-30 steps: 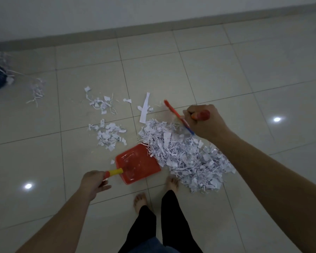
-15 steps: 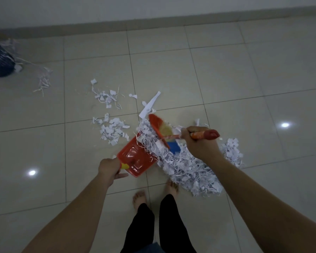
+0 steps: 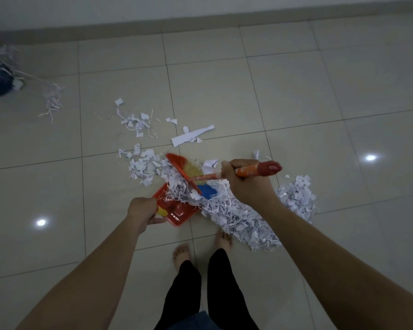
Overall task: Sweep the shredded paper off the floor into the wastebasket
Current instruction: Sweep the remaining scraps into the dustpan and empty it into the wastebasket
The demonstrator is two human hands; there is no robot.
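Right hand [image 3: 244, 184] gripping plastic brush [image 3: 200, 177] handle; long axis pointing left. Left hand [image 3: 142, 210] clutching glossy red dustpan [image 3: 177, 211]. Fluffy shredded paper [image 3: 239, 215] heaping on tiles, spilling onto pan.

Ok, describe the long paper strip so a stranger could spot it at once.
Start at the red dustpan in the left hand and look up past the brush. The long paper strip lies flat on the tile, across a grout line. It alone is one wide uncut band; its neighbours are small scraps.
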